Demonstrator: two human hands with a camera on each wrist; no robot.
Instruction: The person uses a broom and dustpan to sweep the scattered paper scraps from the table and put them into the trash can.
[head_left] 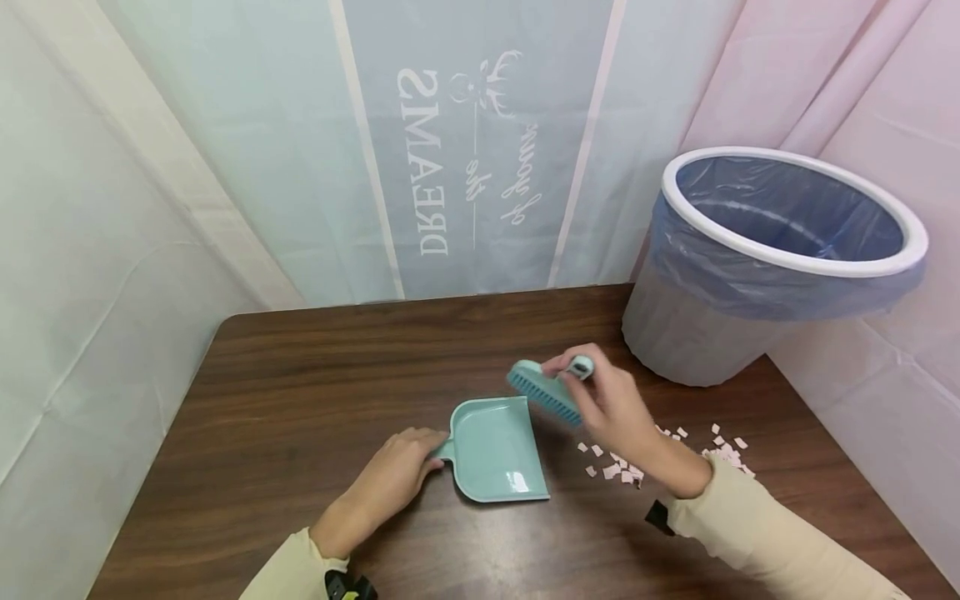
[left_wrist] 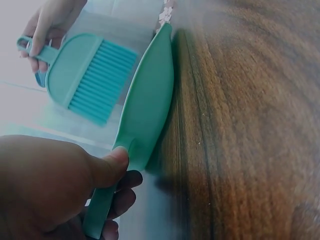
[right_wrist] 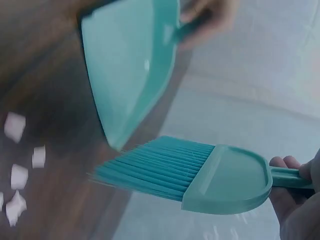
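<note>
My left hand (head_left: 401,468) grips the short handle of a teal dustpan (head_left: 495,450), thumb on top in the left wrist view. The pan lies on the wooden table with its straight lip facing right, and no scraps show in it. In my right hand (head_left: 607,400) is a small teal hand brush (right_wrist: 225,180), held by its handle. Its bristles (right_wrist: 155,165) hang above the table, just beyond the pan's lip. Small white paper scraps (head_left: 622,468) lie scattered right of the pan, partly hidden behind my right forearm.
A grey bin (head_left: 697,325) with a blue liner and white rim stands at the table's back right. Pale curtains (head_left: 300,125) hang behind and beside the dark wooden table (head_left: 337,358). Another cluster of scraps (head_left: 727,454) lies near the right side.
</note>
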